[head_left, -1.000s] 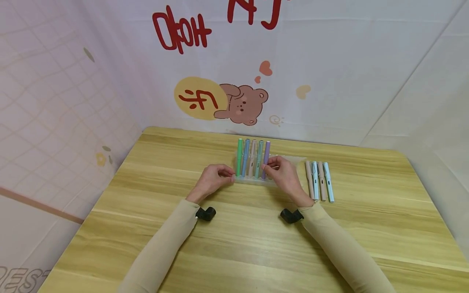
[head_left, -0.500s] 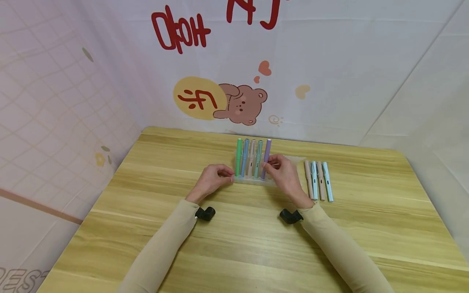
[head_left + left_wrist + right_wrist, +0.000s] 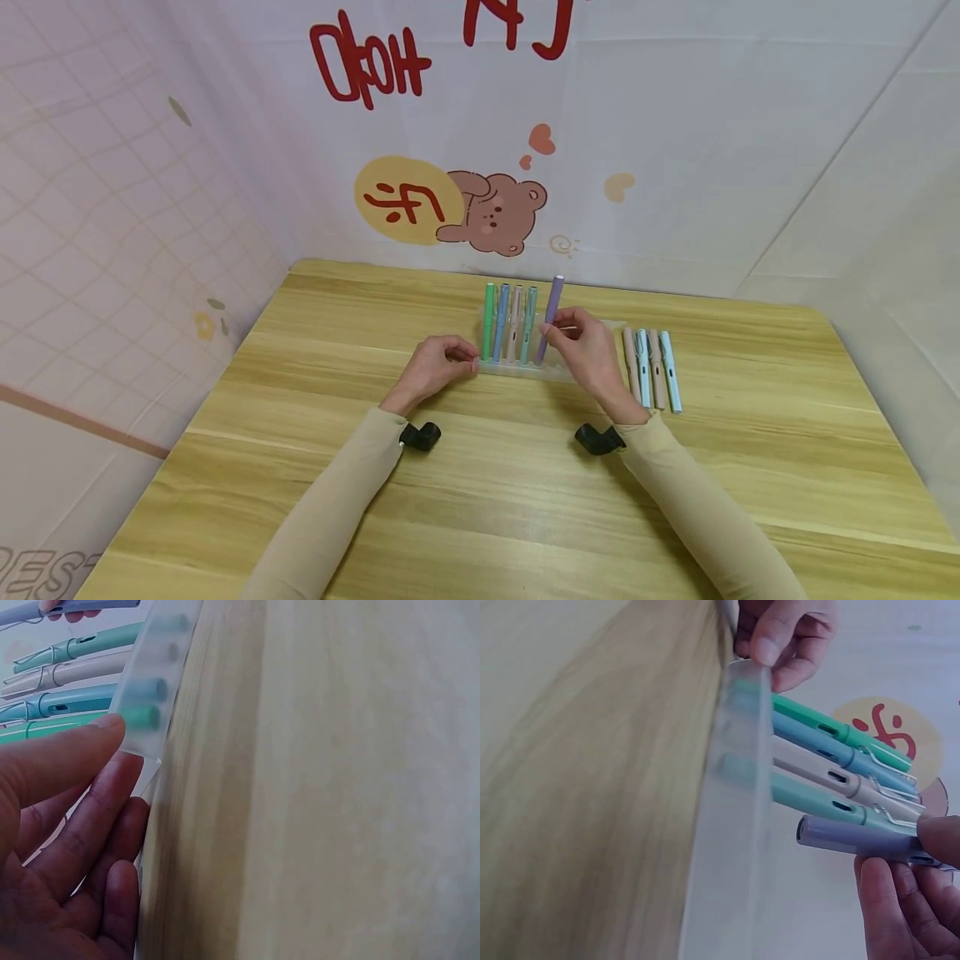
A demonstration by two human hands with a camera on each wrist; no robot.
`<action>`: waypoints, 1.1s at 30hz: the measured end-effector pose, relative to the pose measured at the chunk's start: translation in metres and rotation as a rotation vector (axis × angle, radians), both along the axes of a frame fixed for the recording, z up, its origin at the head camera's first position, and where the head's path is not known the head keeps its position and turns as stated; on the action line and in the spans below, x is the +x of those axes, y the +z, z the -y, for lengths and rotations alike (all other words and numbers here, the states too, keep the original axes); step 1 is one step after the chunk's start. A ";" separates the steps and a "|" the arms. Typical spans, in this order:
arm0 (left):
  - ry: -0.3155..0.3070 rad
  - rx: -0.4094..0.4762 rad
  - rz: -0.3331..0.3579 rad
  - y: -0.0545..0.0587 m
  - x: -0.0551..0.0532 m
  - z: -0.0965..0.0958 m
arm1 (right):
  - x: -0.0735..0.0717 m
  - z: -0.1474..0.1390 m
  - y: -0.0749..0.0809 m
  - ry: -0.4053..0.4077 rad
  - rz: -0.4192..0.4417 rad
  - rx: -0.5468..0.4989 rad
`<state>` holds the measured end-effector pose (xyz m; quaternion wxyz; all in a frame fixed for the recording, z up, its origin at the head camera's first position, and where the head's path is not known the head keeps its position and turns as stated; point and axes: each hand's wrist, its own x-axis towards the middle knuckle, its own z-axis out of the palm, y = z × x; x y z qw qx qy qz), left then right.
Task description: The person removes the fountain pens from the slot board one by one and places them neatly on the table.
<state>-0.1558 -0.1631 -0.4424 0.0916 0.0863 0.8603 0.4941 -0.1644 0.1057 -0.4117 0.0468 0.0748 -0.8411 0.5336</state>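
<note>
My right hand (image 3: 588, 354) pinches a purple fountain pen (image 3: 556, 297) between thumb and fingers. In the right wrist view the pen's lower end (image 3: 814, 831) is apart from the frosted pen holder (image 3: 724, 877), and the pen tilts slightly to the right. My left hand (image 3: 435, 371) pinches the holder's left end between thumb and fingers. Standing side by side in the holder are a green pen (image 3: 488, 321), a blue pen (image 3: 501, 325), a beige pen (image 3: 515, 325) and a teal pen (image 3: 528, 325).
To the right of the holder, several capped pens (image 3: 657, 371), beige and light blue, lie in a row on the wooden table (image 3: 510, 500). A printed cloth wall (image 3: 675, 125) rises behind the table's back edge.
My right hand has raised the purple pen out of line with the others, up and slightly right, and it leans more. My left hand stays at the holder's end.
</note>
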 end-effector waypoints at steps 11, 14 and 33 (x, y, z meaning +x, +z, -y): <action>-0.005 0.010 -0.005 -0.001 -0.001 0.000 | 0.006 -0.005 0.016 0.016 -0.006 -0.029; -0.005 0.008 -0.008 0.000 0.000 0.000 | 0.008 -0.007 0.020 0.014 -0.008 -0.029; 0.008 0.002 0.008 -0.002 0.000 -0.002 | 0.027 -0.031 0.032 0.042 -0.046 -0.070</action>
